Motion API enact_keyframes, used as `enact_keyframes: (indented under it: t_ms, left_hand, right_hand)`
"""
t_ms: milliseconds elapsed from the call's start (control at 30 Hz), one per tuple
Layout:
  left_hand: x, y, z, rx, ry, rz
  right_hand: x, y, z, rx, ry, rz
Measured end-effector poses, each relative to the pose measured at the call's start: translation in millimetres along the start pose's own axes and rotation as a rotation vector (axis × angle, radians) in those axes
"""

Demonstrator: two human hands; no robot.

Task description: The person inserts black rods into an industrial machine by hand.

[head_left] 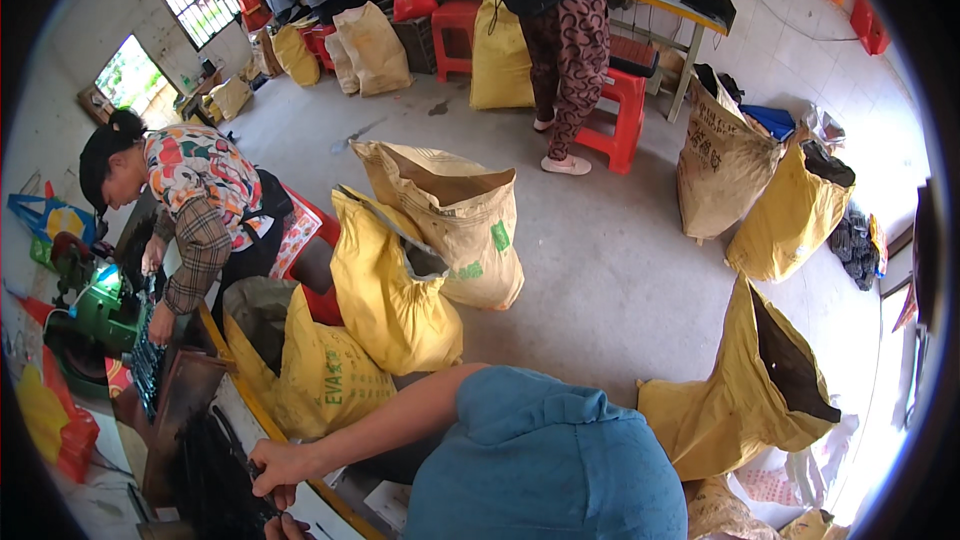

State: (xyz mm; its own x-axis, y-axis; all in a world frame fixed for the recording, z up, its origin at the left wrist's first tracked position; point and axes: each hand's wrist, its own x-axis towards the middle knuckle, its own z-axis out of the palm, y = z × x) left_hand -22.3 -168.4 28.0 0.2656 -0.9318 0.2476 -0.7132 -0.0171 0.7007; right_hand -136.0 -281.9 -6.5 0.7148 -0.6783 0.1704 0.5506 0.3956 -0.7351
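My right arm reaches left from a blue sleeve (545, 455) toward the table edge. My right hand (278, 468) is closed, its thumb and fingers pinching a thin black strip (228, 428). Just below it, cut off by the lower edge, my left hand (287, 528) shows only bent fingers, closed near the same dark material. What the left fingers hold is too small and dark to make out. A heap of black strips (205, 480) lies on the table beside both hands.
A co-worker (205, 180) bends over a green machine (105, 315) at left. Yellow sacks (390, 280) and a tan sack (450, 220) stand between us. Another open yellow sack (745, 385) is at right. Someone stands at the back table (660, 0) by a red stool (620, 120).
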Motion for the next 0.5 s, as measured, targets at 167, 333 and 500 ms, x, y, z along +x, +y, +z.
enact_keyframes:
  t_ms: [167,333,500]
  left_hand:
    - [-1.0,6.4,0.0,-0.053,-0.006,-0.011]
    - [-1.4,5.9,0.5,-0.059,-0.002,-0.007]
    - [-6.5,1.3,-0.7,-0.009,0.032,0.020]
  right_hand:
    - [-0.3,-1.9,0.8,0.009,-0.006,-0.003]
    - [-1.6,-2.8,1.3,0.006,-0.006,-0.002]
    - [-5.1,-0.6,4.7,-0.003,0.001,0.007]
